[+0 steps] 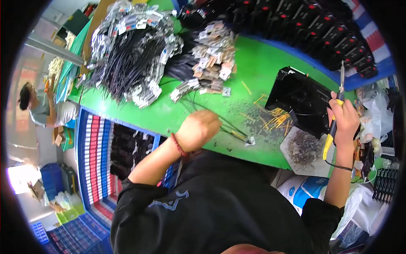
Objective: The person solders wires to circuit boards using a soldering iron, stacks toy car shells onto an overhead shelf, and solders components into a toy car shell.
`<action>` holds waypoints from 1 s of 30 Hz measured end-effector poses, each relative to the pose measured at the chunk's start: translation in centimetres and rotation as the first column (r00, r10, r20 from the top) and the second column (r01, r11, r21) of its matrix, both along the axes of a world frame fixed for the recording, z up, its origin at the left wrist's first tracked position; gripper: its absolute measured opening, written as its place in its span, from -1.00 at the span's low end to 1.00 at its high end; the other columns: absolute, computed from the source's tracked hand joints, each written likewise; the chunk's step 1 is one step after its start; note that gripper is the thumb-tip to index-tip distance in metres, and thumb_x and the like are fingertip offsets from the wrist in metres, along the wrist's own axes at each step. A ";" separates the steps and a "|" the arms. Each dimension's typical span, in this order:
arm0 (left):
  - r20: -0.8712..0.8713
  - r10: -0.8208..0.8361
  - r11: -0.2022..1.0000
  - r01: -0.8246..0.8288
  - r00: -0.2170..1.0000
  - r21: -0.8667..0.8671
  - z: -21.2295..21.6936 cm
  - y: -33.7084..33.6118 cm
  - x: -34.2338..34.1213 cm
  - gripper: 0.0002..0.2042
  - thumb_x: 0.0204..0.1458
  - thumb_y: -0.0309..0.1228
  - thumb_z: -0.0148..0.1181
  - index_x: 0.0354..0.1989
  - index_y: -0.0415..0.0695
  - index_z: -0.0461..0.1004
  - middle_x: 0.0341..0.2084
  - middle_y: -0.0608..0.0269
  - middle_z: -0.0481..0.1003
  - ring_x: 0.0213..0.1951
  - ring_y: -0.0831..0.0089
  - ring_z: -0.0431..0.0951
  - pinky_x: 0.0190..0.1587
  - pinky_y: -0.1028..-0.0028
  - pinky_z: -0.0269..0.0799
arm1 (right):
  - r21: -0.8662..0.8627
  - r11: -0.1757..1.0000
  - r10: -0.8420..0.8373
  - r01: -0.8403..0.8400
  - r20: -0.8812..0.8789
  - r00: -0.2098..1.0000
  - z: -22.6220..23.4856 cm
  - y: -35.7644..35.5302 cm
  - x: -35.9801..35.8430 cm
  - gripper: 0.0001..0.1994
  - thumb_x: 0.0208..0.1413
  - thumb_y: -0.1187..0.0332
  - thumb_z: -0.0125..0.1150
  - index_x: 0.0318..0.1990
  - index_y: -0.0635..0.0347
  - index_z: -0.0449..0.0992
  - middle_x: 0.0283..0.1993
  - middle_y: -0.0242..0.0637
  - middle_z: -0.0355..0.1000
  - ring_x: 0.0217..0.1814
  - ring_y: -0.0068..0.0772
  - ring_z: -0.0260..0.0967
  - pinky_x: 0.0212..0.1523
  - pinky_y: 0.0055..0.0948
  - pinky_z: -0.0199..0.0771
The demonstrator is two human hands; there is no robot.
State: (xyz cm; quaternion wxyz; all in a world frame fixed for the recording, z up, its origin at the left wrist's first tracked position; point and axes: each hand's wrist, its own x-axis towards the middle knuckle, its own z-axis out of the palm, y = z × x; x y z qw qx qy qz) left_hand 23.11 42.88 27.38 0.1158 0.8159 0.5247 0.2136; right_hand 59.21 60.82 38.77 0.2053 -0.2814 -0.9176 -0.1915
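My left hand [198, 130], with a red cord on the wrist, is closed over the green tabletop around thin black cable [230, 126]. A small silvery connector [250, 141] lies at the cable's right end. In my right hand [346, 117] is a soldering iron [331, 134] with a yellow and black handle, its metal tip pointing up and away. Left of that hand, a black plastic housing [296, 95] lies open on the table. Yellow sticks or wire pieces [277, 119] are scattered beside it. Nearer me is a pale hexagonal plate [298, 163], dark with residue.
Bundled black cables with silvery connectors [146, 91] are heaped at the far left of the green table [249, 53]. Another connector pile [213, 51] sits beside them. Rows of black parts [313, 27] fill the far edge. Plastic bags [376, 110] crowd the right. Another person [38, 103] is at far left.
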 end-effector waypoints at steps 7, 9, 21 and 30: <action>0.116 0.374 0.920 -0.384 0.920 0.080 0.7 0.2 -5.3 -0.68 -0.15 -0.46 0.32 -0.15 -0.15 0.50 -0.08 0.10 0.47 -0.05 0.16 0.49 -0.03 0.27 0.44 | -0.035 0.989 0.137 -0.140 -0.087 0.987 -2.8 0.8 -3.3 -0.69 -0.27 0.58 0.35 -0.27 0.17 0.50 -0.21 -0.26 0.55 -0.35 -0.22 0.44 -0.42 -0.36 0.41; 0.001 0.546 0.833 -0.543 0.838 0.109 0.2 1.9 -6.8 -0.62 -0.13 -0.42 0.31 -0.06 -0.12 0.47 -0.17 0.08 0.50 -0.12 0.12 0.51 -0.09 0.25 0.45 | -0.048 0.988 0.141 -0.146 -0.095 0.985 -3.3 1.1 -4.4 -0.70 -0.26 0.56 0.35 -0.28 0.15 0.50 -0.20 -0.29 0.55 -0.33 -0.24 0.45 -0.38 -0.36 0.42; -0.096 0.697 0.707 -0.661 0.710 0.252 -1.0 0.0 -8.8 -0.58 -0.17 -0.51 0.31 -0.04 -0.19 0.47 -0.06 0.02 0.43 -0.01 0.09 0.42 0.03 0.23 0.35 | 0.004 0.974 0.222 -0.225 -0.181 0.958 -6.0 2.2 -8.9 -0.74 -0.30 0.48 0.36 -0.35 0.05 0.52 -0.32 -0.43 0.54 -0.36 -0.44 0.45 -0.43 -0.47 0.42; 0.409 0.208 0.969 -0.245 0.888 0.039 1.7 4.9 5.0 -0.71 -0.07 -0.55 0.23 -0.10 -0.17 0.49 -0.01 -0.04 0.43 -0.03 0.05 0.49 -0.05 0.27 0.46 | 0.009 0.944 0.322 -0.330 -0.245 0.915 -7.3 3.3 -7.8 -0.74 -0.28 0.54 0.32 -0.33 0.09 0.51 -0.32 -0.36 0.55 -0.35 -0.38 0.47 -0.44 -0.46 0.44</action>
